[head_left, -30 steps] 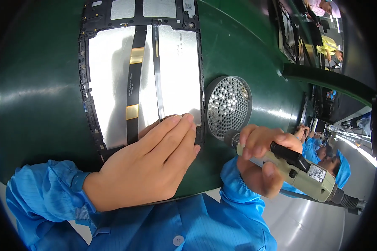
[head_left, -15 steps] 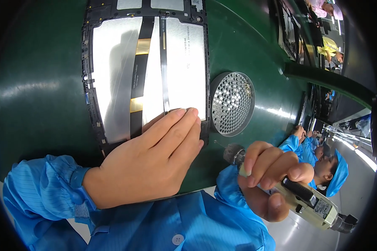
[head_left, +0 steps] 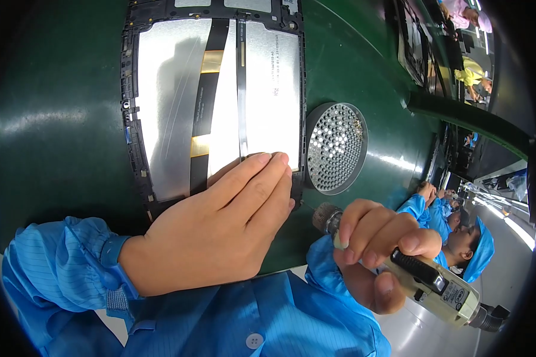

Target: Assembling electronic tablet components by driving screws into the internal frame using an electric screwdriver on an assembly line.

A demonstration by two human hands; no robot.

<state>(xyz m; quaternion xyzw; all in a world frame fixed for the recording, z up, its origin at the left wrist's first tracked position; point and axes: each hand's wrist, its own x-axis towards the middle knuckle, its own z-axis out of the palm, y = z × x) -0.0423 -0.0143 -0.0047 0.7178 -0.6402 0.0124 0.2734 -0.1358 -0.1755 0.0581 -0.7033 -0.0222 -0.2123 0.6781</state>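
Note:
A tablet frame (head_left: 268, 89) lies before me, silver-backed with a black rim and dark flex cables with gold patches. Across its near right part rests my left hand (head_left: 226, 217), fingers stretched out together and covering part of the near edge. My right hand (head_left: 375, 250) is wrapped round an electric screwdriver (head_left: 438, 288), a pale tool with a knurled metal collar and a dark lever. Its thin bit points left, with the tip close to the frame's near right corner; whether it touches, I cannot tell.
Just right of the frame stands a round grey screw tray (head_left: 336, 149) with many holes, some small pieces at its edge. Both are on a green table (head_left: 59, 137). A dark green bar (head_left: 470, 116) crosses the right side. Co-workers in blue (head_left: 482, 247) sit farther right.
The screwdriver has shifted slightly left, bringing its bit up to the frame's near right corner. Frame and tray appear a little farther right in view. My left hand stays on the frame.

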